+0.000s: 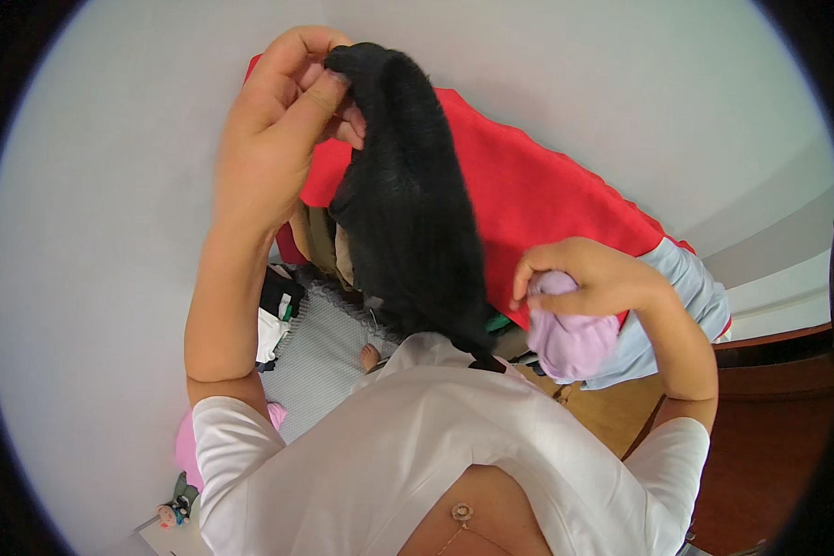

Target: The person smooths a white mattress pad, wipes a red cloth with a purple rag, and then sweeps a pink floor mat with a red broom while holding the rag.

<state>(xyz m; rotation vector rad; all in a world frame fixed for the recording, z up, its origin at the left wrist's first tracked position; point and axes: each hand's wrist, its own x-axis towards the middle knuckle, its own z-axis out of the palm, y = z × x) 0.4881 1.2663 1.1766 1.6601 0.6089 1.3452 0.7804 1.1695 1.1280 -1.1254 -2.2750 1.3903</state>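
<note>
My left hand (292,104), raised at the upper left, pinches the top edge of a black cloth garment (417,194), which hangs down in front of me. At the right, my right hand (577,278) has its fingers curled round a bunched light-purple cloth (573,340). Behind both hands spreads a red cloth (528,187), with a light-blue fabric (691,278) over its right end. The black garment hides part of the red cloth and what lies below it.
Olive and beige garments (323,243) hang under the red cloth. A grey patterned mat (320,347) lies below, with black and white clothes (274,320) on it. A pink item (189,445) and a small doll (174,511) are at lower left. Dark brown wooden furniture (757,431) stands right.
</note>
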